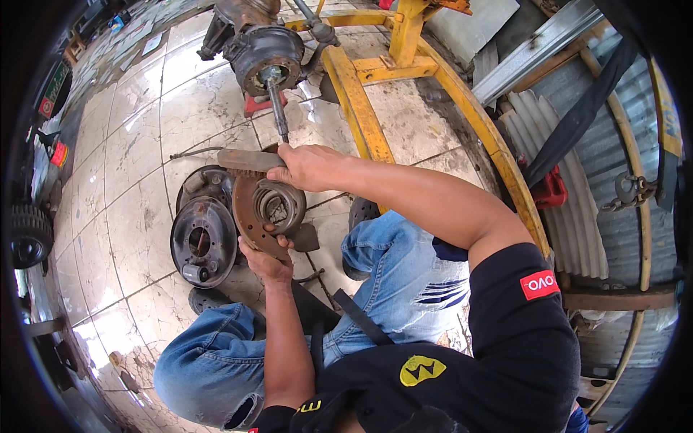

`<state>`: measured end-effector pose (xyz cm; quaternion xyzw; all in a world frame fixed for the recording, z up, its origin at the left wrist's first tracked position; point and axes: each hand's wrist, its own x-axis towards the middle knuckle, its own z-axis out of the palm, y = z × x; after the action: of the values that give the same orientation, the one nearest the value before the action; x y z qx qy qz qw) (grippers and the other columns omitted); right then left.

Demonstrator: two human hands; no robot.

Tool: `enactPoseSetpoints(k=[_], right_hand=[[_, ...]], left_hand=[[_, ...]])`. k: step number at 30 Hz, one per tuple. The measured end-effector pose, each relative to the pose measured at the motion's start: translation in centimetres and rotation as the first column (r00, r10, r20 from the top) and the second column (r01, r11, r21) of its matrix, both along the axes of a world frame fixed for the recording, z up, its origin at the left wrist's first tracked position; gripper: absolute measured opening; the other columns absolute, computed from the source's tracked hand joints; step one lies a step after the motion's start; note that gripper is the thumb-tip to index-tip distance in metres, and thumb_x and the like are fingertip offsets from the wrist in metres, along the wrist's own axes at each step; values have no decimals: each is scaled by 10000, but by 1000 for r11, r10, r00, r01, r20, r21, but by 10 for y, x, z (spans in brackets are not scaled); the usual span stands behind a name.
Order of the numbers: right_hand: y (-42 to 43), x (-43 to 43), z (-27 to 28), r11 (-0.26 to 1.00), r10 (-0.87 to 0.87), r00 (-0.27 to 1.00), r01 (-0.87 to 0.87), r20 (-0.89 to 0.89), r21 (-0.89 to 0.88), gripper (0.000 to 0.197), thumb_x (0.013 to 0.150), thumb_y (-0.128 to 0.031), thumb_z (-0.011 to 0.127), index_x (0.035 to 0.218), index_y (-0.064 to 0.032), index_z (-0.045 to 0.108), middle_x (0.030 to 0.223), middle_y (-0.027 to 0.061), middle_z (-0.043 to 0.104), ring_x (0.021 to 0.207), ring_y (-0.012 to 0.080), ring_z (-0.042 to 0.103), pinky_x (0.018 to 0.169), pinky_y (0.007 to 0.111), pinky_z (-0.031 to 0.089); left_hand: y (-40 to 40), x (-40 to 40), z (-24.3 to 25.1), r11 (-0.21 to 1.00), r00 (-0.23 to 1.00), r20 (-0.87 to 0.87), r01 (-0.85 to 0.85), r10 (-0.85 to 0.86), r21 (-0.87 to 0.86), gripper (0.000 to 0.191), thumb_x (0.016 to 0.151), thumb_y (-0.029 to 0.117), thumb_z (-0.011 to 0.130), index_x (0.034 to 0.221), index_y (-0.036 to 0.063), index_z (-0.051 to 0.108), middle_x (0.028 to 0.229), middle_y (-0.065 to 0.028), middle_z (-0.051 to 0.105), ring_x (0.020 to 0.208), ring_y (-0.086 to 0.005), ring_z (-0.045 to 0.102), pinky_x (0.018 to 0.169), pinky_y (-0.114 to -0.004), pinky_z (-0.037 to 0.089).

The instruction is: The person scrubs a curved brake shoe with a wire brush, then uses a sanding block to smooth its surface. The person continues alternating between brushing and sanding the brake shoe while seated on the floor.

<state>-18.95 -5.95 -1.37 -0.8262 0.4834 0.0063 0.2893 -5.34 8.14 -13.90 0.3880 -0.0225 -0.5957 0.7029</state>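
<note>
My left hand (269, 260) grips the lower end of a curved brown brake shoe (244, 208), which bears small holes along its face. In my right hand (308, 166) is a scrubbing brush (250, 161) with a worn, flat back; its bristles face down at the shoe's upper end. Behind the shoe, a coil spring (294, 208) lies on the floor, partly hidden. To the left of the shoe, a dark round brake backing plate (181, 238) with a central hole overlaps a second backing plate (197, 178).
An axle assembly (265, 48) with a protruding shaft (278, 111) stands ahead over a red support (254, 105). A yellow steel frame (354, 103) extends along the right. A tyre (31, 233) is at far left. Corrugated sheets (563, 184) lean at right, above the tiled floor (135, 211).
</note>
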Motion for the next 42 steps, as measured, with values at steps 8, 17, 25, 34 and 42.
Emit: enactPoseSetpoints(k=[8, 17, 25, 34, 42], right_hand=[[-1, 0, -4, 1000, 14, 1000, -14, 8, -17, 603, 971, -517, 476, 1170, 51, 494, 1014, 281, 667, 1004, 433, 643, 873, 501, 495], [2, 1, -3, 1000, 0, 1000, 0, 6, 8, 608, 971, -522, 470, 1180, 48, 490, 1032, 282, 663, 1022, 428, 638, 890, 500, 487], [-1, -3, -13, 999, 32, 998, -30, 45, -36, 631, 977, -556, 448, 1131, 56, 471, 969, 306, 653, 983, 467, 625, 846, 518, 480], [14, 7, -11, 996, 70, 987, -62, 143, -65, 586, 973, -547, 462, 1061, 32, 469, 962, 293, 640, 958, 455, 625, 816, 518, 483], [0, 1, -15, 987, 149, 989, -150, -15, -59, 574, 956, -550, 490, 1060, 13, 472, 950, 252, 657, 931, 442, 634, 800, 513, 488]], left_hand=[[0, 3, -3, 1000, 1000, -22, 8, -8, 4, 509, 1020, 492, 209, 1090, 110, 537, 838, -47, 594, 536, -183, 545, 469, -361, 492], [1, 2, -1, 1000, 1000, -25, 6, -6, 3, 523, 1018, 499, 207, 1079, 103, 544, 835, -47, 594, 542, -189, 553, 470, -363, 496], [1, 0, 0, 1000, 1000, 11, 11, -11, 4, 522, 1017, 505, 214, 1048, 98, 539, 826, -45, 575, 544, -189, 543, 471, -367, 481], [2, 0, -6, 1000, 1000, -18, -9, 9, -5, 505, 1016, 505, 239, 1056, 98, 537, 842, -44, 578, 552, -188, 548, 490, -367, 482], [3, 0, -6, 1000, 999, -42, -2, 2, -1, 512, 1019, 514, 230, 1072, 96, 522, 851, -56, 580, 546, -200, 543, 493, -379, 475]])
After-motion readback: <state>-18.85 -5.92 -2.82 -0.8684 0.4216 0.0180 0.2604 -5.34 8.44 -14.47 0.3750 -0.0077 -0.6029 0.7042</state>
